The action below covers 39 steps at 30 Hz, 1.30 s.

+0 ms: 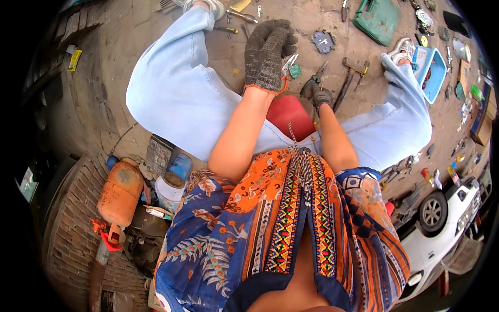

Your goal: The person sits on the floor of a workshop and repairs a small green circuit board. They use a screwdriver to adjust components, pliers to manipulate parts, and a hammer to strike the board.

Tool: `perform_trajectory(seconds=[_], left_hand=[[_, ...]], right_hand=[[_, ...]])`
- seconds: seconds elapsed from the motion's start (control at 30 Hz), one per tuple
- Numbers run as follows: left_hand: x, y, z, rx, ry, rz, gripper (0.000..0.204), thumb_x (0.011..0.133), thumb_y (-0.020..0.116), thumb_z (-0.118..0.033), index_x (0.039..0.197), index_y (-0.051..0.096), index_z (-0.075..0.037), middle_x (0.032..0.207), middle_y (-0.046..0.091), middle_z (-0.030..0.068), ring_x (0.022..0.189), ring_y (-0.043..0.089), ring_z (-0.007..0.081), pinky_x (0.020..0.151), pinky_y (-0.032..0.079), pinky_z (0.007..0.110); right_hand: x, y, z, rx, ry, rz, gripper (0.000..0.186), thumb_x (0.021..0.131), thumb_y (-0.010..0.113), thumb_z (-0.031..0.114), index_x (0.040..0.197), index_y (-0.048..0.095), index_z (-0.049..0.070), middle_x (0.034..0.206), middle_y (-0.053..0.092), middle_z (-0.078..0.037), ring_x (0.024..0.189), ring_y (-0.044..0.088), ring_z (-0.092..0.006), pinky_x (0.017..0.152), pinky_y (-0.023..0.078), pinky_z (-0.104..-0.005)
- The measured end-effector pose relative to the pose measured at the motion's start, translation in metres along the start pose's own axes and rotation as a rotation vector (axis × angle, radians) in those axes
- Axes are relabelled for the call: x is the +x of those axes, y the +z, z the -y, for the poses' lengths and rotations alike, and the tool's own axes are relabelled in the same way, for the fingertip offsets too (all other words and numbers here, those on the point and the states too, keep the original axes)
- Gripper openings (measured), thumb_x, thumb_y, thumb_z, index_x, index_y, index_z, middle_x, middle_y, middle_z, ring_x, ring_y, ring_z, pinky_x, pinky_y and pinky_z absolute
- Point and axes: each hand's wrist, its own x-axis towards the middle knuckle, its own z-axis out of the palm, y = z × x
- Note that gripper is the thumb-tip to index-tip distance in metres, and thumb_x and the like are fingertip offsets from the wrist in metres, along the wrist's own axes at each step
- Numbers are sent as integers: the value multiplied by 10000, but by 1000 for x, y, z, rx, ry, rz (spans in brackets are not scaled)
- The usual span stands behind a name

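Observation:
My left hand (267, 54), in a dark grey knit glove with an orange cuff, is raised over the ground between my legs. Its fingers curl together, and whatever they may hold is hidden. Beside its wrist are scissors (285, 70) with orange handles, next to a small green piece (295, 70). My right hand (321, 96), also gloved, is closed lower down at the right. From its fingers, a pointed metal tool (321, 74) appears to stick out, close to a dark curved part (310, 83). A hammer (349, 78) lies just right of that hand.
A flat dark notched plate (323, 41) lies ahead, with a green case (377, 22) beyond. A blue basin (432, 74) stands by my right foot. Behind left are an orange gas cylinder (120, 193) and a blue can (179, 167); a white car (442, 229) is behind right.

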Motion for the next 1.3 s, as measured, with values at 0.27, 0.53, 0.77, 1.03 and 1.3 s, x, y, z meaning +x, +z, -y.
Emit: perform_trajectory(seconds=[0.27, 0.53, 0.77, 1.03, 1.3], left_hand=[[2, 12, 1, 125, -40, -52, 224, 857, 558, -99, 1057, 587, -1, 892, 634, 78, 763, 614, 153, 662, 499, 262], [-8, 5, 1, 188, -30, -78, 208, 864, 551, -95, 1048, 594, -8, 902, 636, 73, 777, 614, 146, 670, 492, 259], [-12, 2, -7, 76, 2, -34, 202, 860, 556, -71, 1043, 588, 7, 883, 633, 87, 752, 621, 159, 635, 509, 259], [-6, -8, -6, 130, 71, -43, 220, 843, 589, -80, 1050, 592, -5, 965, 618, 78, 814, 607, 151, 692, 508, 255], [-16, 5, -6, 291, 62, 331, 292, 853, 598, -131, 1116, 573, -7, 945, 609, 59, 794, 593, 134, 664, 495, 258]], right_hand=[[-21, 47, 47, -424, -348, -115, 600, 717, 676, 480, 1135, 534, 74, 1114, 569, -209, 1047, 554, -339, 869, 448, -423], [-26, 50, 63, -504, -242, -176, 567, 750, 647, 450, 1146, 517, 65, 1139, 554, -204, 1070, 541, -340, 891, 445, -423], [8, 28, 22, -154, 21, -333, 459, 802, 594, 364, 1073, 590, -7, 986, 631, -226, 961, 599, -356, 844, 463, -416], [-55, -8, 73, 1072, -125, 218, 77, 856, 588, 134, 890, 546, 79, 717, 538, -12, 477, 414, -92, 408, 342, -228], [-222, -59, 141, 1062, -703, 434, 124, 876, 538, 65, 999, 530, 59, 704, 490, 19, 472, 375, -57, 414, 312, -209]])
